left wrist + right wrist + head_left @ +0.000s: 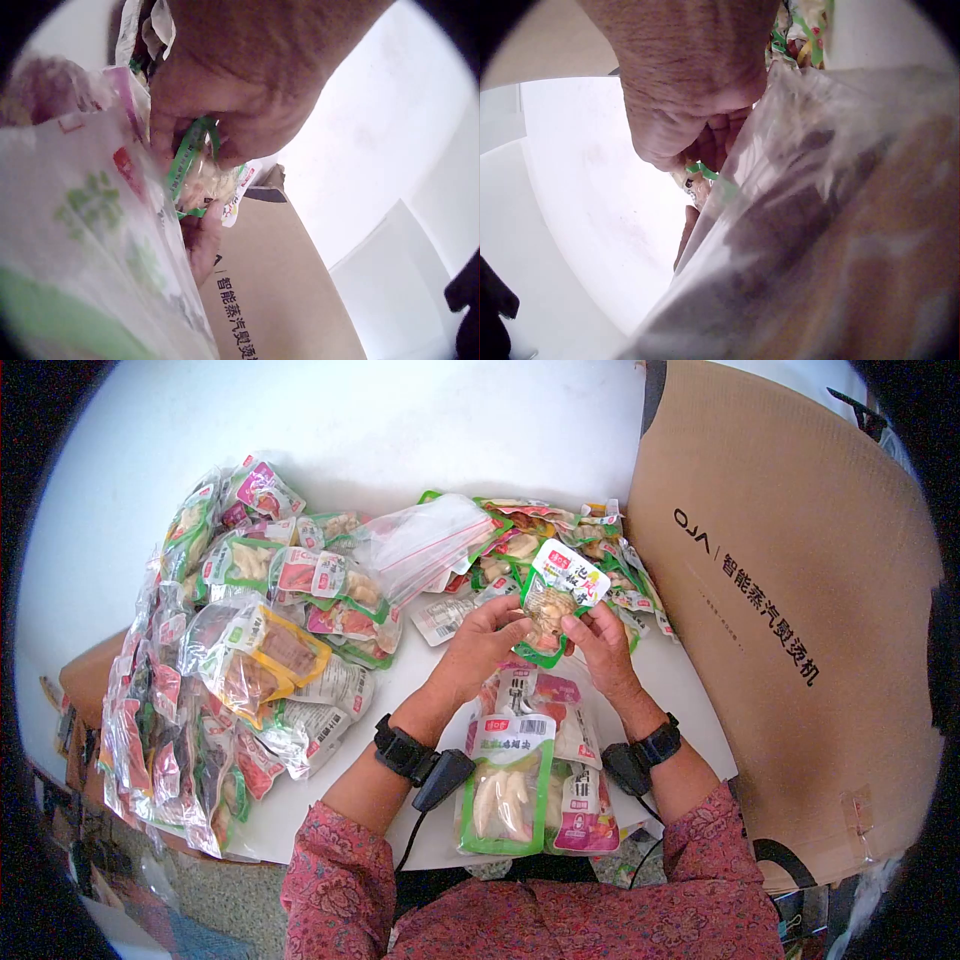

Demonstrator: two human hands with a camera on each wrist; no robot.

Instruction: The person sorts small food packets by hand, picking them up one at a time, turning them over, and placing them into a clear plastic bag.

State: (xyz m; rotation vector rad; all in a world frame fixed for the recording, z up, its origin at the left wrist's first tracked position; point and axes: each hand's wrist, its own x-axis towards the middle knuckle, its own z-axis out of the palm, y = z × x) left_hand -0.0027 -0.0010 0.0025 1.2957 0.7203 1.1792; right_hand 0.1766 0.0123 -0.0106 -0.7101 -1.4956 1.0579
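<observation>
1) One packet (546, 622), green-edged with a white printed top, lightish food showing through its clear window; I saw it held up over the white table (400, 420), tilted, between both hands
2) One left hand (482, 642), pinching the packet at its left side, thumb on the front
3) One right hand (606, 650), fingers curled, pinching the packet's lower right edge
4) One green-edged pouch (510, 798) with pale contents, which lay between the forearms near the table's front edge; pink-and-white pouches (588, 822) lay beside and beyond it
5) One large heap of assorted packets (248, 563), many under clear plastic, piled to the person's left, a yellow-edged pouch (308, 650) among them
6) Clear plastic bags (425, 545) with a red line, lying beyond the left hand
7) One brown carton (800, 540), printed in black, standing at the right
</observation>
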